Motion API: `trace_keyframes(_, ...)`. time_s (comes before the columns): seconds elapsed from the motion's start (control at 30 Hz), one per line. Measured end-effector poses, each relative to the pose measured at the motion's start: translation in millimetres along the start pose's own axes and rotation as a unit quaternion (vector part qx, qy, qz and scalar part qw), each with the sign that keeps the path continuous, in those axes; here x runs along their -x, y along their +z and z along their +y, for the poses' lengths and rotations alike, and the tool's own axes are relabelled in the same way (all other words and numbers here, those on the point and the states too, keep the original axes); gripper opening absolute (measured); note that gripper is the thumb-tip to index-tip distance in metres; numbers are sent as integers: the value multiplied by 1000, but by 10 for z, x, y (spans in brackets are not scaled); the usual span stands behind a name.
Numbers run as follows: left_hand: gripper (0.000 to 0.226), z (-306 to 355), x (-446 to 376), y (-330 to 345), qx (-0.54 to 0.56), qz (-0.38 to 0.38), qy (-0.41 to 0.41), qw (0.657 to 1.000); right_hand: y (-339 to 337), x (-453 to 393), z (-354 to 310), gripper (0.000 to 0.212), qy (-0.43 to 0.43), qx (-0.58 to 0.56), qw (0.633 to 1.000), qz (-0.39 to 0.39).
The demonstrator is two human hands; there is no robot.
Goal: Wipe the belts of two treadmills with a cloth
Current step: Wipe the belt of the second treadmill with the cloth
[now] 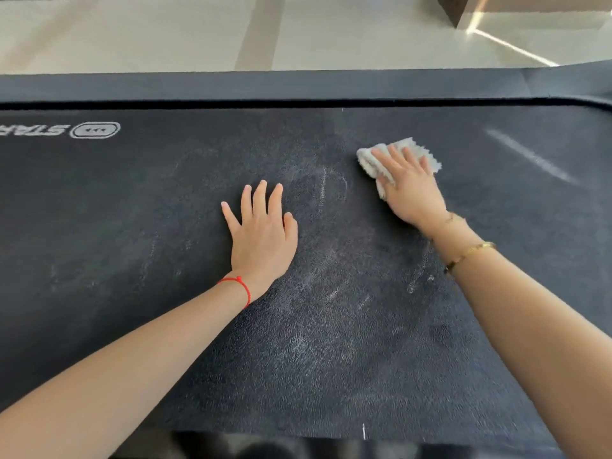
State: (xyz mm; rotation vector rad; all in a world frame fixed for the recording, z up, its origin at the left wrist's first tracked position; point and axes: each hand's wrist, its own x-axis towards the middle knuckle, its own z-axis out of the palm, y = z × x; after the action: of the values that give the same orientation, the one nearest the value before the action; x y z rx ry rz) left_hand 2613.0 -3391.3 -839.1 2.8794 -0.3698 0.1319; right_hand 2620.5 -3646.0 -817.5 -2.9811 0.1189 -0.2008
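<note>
Near edge: closest to my camera is the near side of the treadmill belt (331,376), a dark textured surface with pale dusty smears across its middle.
Left hand: my left hand (261,233) lies flat on the belt, fingers straight and spread, grasping nothing; I judge it is bracing me.
Right hand: my right hand (410,187) presses down on the cloth (374,160) with fingers straight, covering most of it rather than clenching it.
Cloth: white and fluffy, bunched under the right hand on the far right part of the belt, near the far side rail (298,86).
Marks left: chalky swirls between my two hands and toward me, and a pale streak (530,159) to the right of the cloth.
Logo: white printed lettering (94,130) at the far left of the belt, partly cut off.
Progress: I judge wiping of this belt is under way but unfinished, since smears show over much of it.
Second treadmill: not in view, so I cannot tell whether it is wiped.
Floor: pale tiled floor (165,34) beyond the rail.
</note>
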Motion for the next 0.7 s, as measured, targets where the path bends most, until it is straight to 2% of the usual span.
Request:
trace_keyframes(0.03, 56, -3, -2, -3, -2, -2, -1, 1000, 51, -79, -68, 51, 21, 4, 1000, 0)
trace_keyframes(0.1, 56, -10, -10, -5, -8, -2, -3, 1000, 133, -125, -265, 52, 6, 19, 1000, 6)
trace_keyframes(0.23, 56, -17, 8, 5, -19, 1, -5, 1000, 176, 5, -515, 50, -134, -19, 991, -15)
trace_keyframes(0.37, 56, 5, 7, 16, -27, 1, -3, 1000, 76, -174, -194, 48, -214, -77, 973, -31)
trace_keyframes(0.43, 57, 15, -7, 18, -29, -1, -3, 1000, 60, -500, 39, 48, -180, -43, 983, -10)
trace_keyframes(0.6, 61, 8, -30, 14, -38, 0, -6, 999, 137, -1272, 70, 47, 11, 6, 1000, -1)
trace_keyframes(0.7, 64, 9, -46, 16, -40, -1, -6, 999, 231, -1388, -207, 48, 23, 17, 1000, 3)
